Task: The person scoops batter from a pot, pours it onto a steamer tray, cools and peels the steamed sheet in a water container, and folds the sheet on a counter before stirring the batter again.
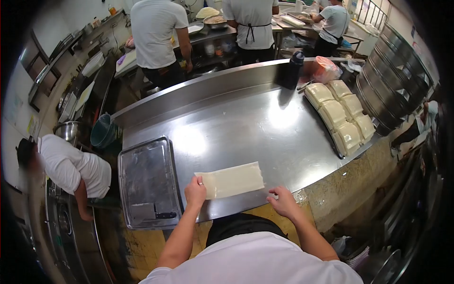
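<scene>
A pale, flat rectangular sheet of dough [234, 181] lies near the front edge of the steel table. My left hand [195, 191] pinches its left end, and a ring shows on one finger. Just off the sheet's right end is my right hand [283, 201], with its fingers loosely bent, thumb and forefinger apart and nothing visible between them. On a tray at the table's right, several folded dough pieces [332, 112] with a glossy surface sit in two rows. A metal tray [146, 173] to my left carries a broad-bladed scraper [143, 212] with a dark handle.
A dark bottle [296, 70] and an orange-red bag [326, 68] stand at the steel table's [227, 123] back right. Stacked metal cylinders [390, 75] rise beyond its right side. One person [75, 165] bends at the left; several others work at the back counter.
</scene>
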Demonstrator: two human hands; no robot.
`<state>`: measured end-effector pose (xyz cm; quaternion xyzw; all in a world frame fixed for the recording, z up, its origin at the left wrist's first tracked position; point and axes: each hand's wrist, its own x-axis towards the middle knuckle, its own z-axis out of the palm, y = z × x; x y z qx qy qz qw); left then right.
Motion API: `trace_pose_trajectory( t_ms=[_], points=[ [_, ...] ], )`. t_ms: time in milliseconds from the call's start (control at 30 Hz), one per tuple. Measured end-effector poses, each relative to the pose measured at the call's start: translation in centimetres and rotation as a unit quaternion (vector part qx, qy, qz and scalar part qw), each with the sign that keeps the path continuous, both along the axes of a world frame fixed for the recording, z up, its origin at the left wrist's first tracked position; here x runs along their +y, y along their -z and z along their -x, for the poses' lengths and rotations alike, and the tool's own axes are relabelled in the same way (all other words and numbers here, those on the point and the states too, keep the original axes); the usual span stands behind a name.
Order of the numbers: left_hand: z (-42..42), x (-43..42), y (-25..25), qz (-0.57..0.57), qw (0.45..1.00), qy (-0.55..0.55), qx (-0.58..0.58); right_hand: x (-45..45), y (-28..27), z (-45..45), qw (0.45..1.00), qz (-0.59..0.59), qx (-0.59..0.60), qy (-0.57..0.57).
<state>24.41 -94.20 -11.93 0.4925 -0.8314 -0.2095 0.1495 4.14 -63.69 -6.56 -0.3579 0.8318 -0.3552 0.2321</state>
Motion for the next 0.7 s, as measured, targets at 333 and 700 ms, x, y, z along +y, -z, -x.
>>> trace_pose_trajectory(
  t_ms=[333, 700],
  points=[
    [6.8, 5.8, -17.1, 0.089, 0.985, 0.138, 0.051, 5.1, -1.7, 0.0, 1.000, 0.006, -0.025, 0.002],
    [9.7, 6.9, -25.7, 0.090, 0.962, 0.240, 0.090, 3.6, -4.1, -1.5, 0.999, 0.006, -0.033, -0.010]
  ],
)
